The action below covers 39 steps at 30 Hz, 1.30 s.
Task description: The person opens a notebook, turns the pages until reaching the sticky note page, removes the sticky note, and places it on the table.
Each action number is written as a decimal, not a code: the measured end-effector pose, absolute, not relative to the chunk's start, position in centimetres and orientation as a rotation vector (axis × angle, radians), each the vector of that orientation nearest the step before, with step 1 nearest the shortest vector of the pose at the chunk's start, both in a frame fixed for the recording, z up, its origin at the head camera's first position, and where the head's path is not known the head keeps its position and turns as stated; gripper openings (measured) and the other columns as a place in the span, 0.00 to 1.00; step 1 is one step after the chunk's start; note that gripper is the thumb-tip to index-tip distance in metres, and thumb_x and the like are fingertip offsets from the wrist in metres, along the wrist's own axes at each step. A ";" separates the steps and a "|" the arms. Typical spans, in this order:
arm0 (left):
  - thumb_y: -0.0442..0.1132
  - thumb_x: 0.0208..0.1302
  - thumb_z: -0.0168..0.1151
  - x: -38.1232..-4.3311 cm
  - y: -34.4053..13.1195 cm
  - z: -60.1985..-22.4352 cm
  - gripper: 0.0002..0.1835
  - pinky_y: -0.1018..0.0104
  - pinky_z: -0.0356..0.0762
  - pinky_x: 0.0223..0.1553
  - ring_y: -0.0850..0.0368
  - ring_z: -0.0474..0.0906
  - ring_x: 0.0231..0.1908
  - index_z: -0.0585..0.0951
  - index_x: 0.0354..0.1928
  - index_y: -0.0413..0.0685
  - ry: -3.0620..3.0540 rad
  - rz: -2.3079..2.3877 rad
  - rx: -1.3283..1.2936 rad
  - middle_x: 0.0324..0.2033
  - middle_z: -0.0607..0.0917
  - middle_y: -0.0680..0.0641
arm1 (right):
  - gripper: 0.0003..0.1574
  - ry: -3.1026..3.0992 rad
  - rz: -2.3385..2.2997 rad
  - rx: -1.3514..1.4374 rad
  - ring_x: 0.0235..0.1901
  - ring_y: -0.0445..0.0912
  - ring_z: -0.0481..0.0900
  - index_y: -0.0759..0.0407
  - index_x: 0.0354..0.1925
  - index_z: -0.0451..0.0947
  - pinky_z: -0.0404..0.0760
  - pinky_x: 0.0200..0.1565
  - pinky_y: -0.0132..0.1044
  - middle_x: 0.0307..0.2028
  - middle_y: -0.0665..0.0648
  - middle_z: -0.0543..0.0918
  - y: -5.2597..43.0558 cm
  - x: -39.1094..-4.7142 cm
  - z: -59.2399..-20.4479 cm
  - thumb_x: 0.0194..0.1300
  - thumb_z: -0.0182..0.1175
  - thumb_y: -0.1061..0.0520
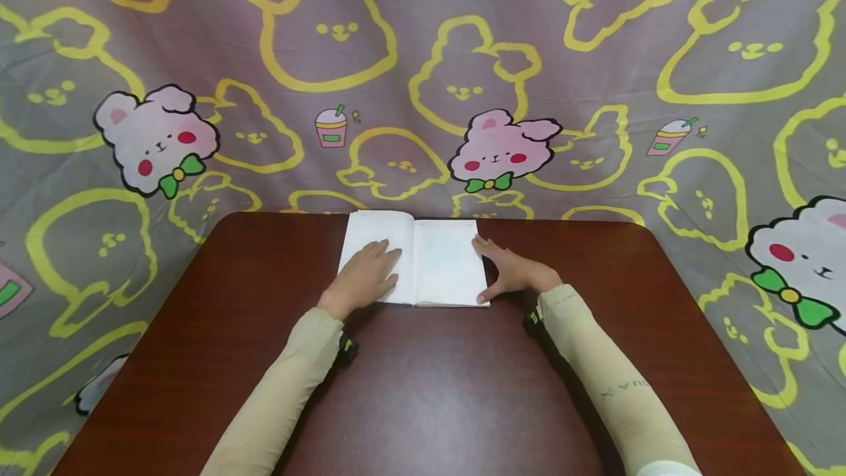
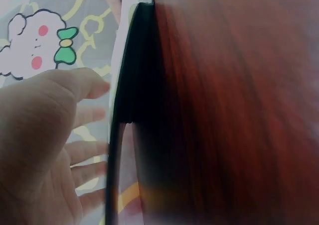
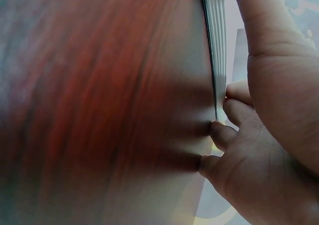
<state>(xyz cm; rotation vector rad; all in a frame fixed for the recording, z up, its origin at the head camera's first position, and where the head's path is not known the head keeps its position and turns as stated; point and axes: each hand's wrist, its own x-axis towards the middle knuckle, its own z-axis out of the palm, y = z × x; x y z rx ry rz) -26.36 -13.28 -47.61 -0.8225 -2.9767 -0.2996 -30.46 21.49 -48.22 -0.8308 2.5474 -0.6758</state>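
An open book (image 1: 446, 263) with mostly white pages lies near the far edge of the table. Across its left page rests my left hand (image 1: 362, 276), palm down with the fingers extended. My right hand (image 1: 518, 270) is at the book's right edge, its thumb by the near corner and its other fingers spread farther up the side. In the right wrist view, the stacked page edges (image 3: 218, 51) show beside the fingers, and some fingertips touch the tabletop. Faint marks on the right page are too pale to read.
The dark reddish-brown table (image 1: 423, 395) has rounded far corners. Behind it and along both sides hangs a grey curtain (image 1: 396, 42) printed with yellow outlines and white rabbits. A dark wrist device (image 1: 347, 348) shows at the left cuff.
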 end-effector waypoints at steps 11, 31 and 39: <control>0.60 0.77 0.49 -28.2 -12.8 -48.5 0.37 0.36 0.51 0.75 0.31 0.48 0.77 0.60 0.79 0.50 -3.064 -0.272 -0.876 0.79 0.53 0.36 | 0.83 2.535 -0.663 -0.810 0.80 0.62 0.33 0.65 0.81 0.37 0.39 0.75 0.67 0.81 0.64 0.37 20.8 -30.5 -48.0 0.48 0.80 0.38; 0.57 0.75 0.55 -28.1 -12.8 -47.6 0.40 0.30 0.51 0.73 0.29 0.49 0.76 0.56 0.80 0.49 -3.240 -0.445 -0.879 0.79 0.53 0.34 | 0.84 2.546 -0.677 -0.816 0.80 0.62 0.38 0.67 0.80 0.39 0.48 0.75 0.64 0.81 0.66 0.40 21.2 -30.5 -48.2 0.46 0.82 0.38; 0.57 0.74 0.56 -28.5 -12.7 -48.1 0.41 0.31 0.49 0.74 0.30 0.48 0.77 0.55 0.81 0.50 -3.245 -0.443 -0.869 0.79 0.51 0.35 | 0.84 2.547 -0.692 -0.802 0.80 0.62 0.37 0.65 0.81 0.39 0.47 0.75 0.66 0.81 0.65 0.41 21.5 -30.5 -48.2 0.46 0.82 0.39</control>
